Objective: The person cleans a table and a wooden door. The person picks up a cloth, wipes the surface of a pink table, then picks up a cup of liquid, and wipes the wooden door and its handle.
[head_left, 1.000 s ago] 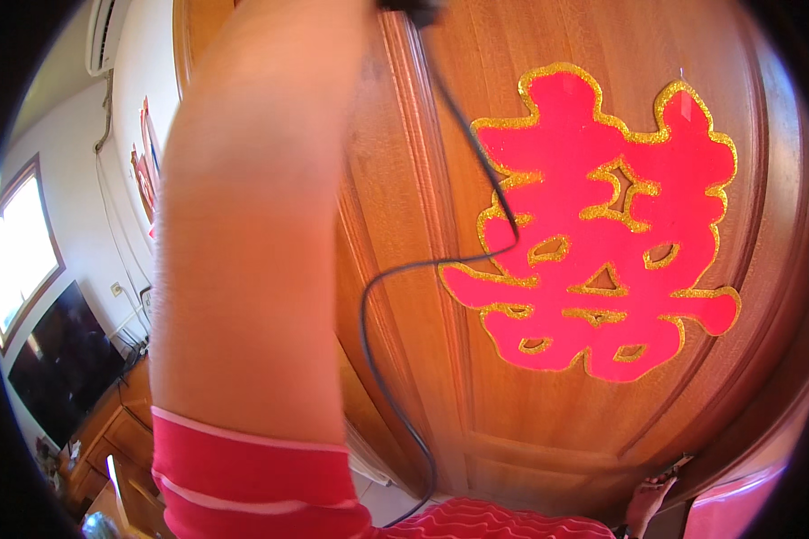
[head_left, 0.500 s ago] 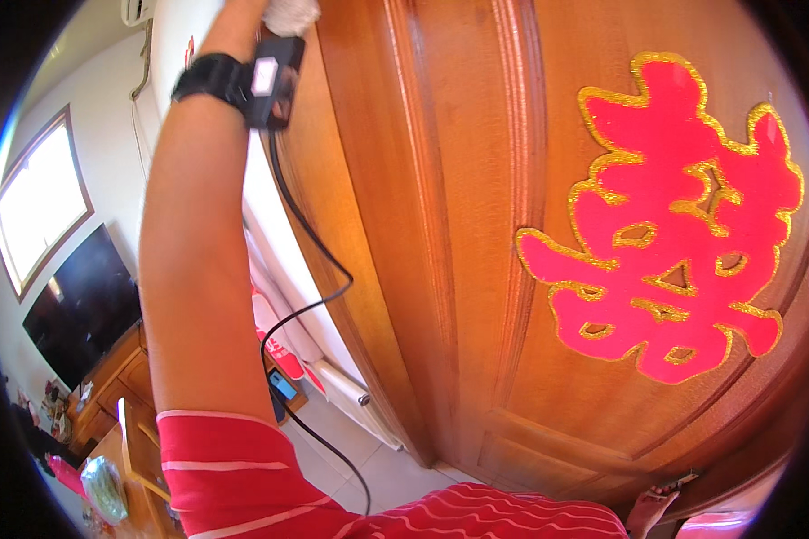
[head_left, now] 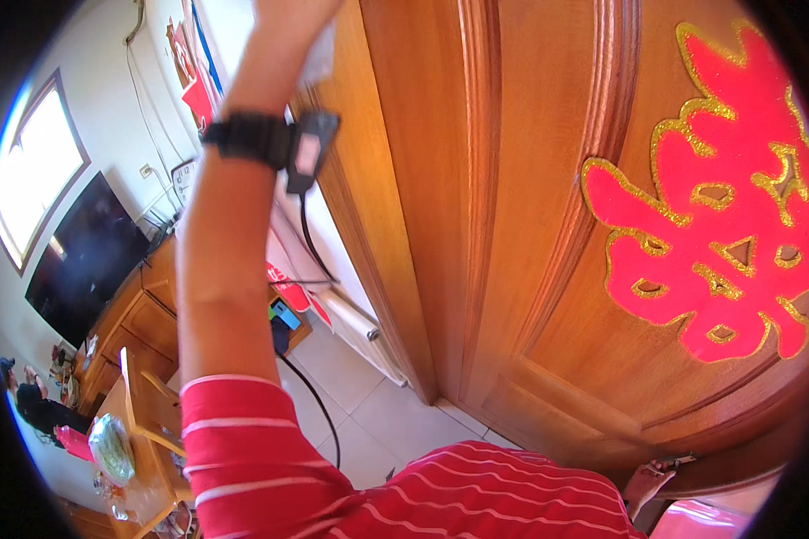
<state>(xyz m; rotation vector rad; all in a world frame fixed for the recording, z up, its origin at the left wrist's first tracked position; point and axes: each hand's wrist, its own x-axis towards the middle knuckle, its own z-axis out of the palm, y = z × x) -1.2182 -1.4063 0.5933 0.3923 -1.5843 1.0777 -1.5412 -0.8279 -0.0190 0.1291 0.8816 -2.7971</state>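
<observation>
My left arm reaches up along the wooden door frame, with a black strap and a small dark box on the wrist. My left hand (head_left: 295, 16) is cut off by the upper edge, its fingers out of sight. A crumpled whitish cloth (head_left: 320, 59) shows beneath it, against the frame (head_left: 368, 171). Low at the right, my right hand (head_left: 645, 483) is closed around the metal handle (head_left: 681, 460) of the brown wooden door (head_left: 503, 225). A red paper decoration with gold glitter edges (head_left: 674, 260) is stuck on the door panel.
A black cable (head_left: 319, 404) hangs from the wrist box past my sleeve. To the left are a television (head_left: 85, 256), a wooden cabinet (head_left: 153, 323), a chair (head_left: 135, 386) and a table with a plastic-wrapped bundle (head_left: 112, 449). A rolled pale item (head_left: 355, 314) leans near the frame.
My left arm has shifted right and lower in the picture, the whitish cloth with it. The view has turned left, so the red decoration sits farther right. My right hand stays on the handle.
</observation>
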